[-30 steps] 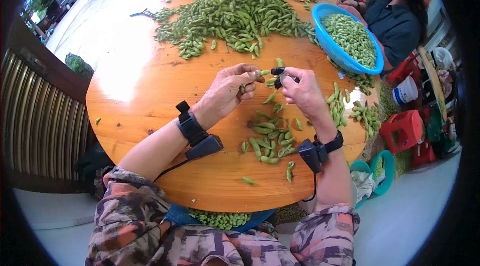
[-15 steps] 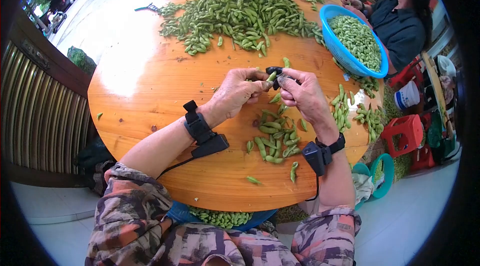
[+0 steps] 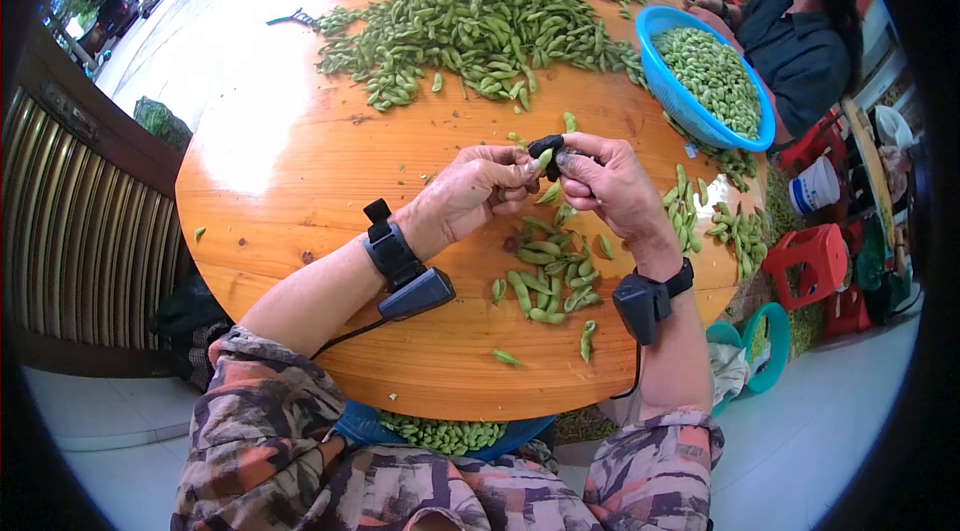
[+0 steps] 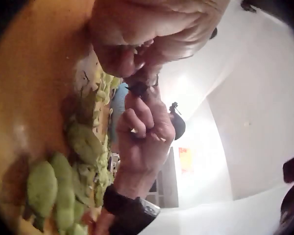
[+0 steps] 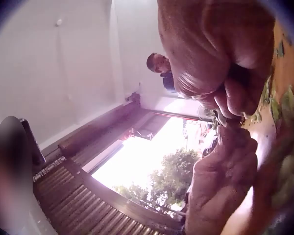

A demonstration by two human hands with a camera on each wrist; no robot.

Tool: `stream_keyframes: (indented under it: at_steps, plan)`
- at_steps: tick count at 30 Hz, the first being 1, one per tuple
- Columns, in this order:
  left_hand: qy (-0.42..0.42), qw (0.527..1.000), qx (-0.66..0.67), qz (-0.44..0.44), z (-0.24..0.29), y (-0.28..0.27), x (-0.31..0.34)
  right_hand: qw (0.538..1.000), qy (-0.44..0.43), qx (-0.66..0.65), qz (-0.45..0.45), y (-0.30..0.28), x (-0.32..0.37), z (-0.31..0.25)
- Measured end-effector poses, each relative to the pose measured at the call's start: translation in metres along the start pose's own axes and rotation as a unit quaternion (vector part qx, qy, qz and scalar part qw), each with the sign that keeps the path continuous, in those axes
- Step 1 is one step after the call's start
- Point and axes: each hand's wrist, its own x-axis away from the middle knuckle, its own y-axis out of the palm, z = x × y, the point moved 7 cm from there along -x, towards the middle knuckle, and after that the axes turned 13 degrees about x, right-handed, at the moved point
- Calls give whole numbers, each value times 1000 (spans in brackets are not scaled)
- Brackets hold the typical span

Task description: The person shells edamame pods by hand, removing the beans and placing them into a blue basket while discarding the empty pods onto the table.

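Over the middle of the wooden table, the left hand (image 3: 470, 193) pinches a green pod (image 3: 545, 159) between thumb and finger. The right hand (image 3: 615, 189) grips a small black tool (image 3: 549, 145) whose tip meets the pod. Both hands' fingertips nearly touch. In the left wrist view the right hand (image 4: 144, 132) faces the left hand (image 4: 157, 29), and the pod is hidden. The right wrist view shows the left hand (image 5: 223, 178) below the right hand (image 5: 215, 49). Loose pods (image 3: 545, 276) lie on the table just below the hands.
A large heap of pods (image 3: 470, 26) covers the table's far side. A blue basket of pods (image 3: 650, 61) stands at the right edge, beside a seated person (image 3: 800, 51). Red stools (image 3: 815, 266) stand on the floor at right; a blue container (image 3: 355, 428) sits below the near edge.
The left hand has moved right, bringing its pod from beside the black tool up against it. The right hand has shifted only slightly.
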Motion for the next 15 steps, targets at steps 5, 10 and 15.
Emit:
stream_keyframes:
  at_steps: [5, 10, 15]
  plan:
    - [32, 999, -28, 14, 3, 1, -1, 999, 4, 18, 39, -1, 0, -3]
    - [48, 997, -43, 34, 4, -2, -1, 996, -20, 38, 76, -2, -3, -5]
    - [41, 998, -37, 19, 1, -1, 0, 996, -24, 33, 76, 0, -2, -5]
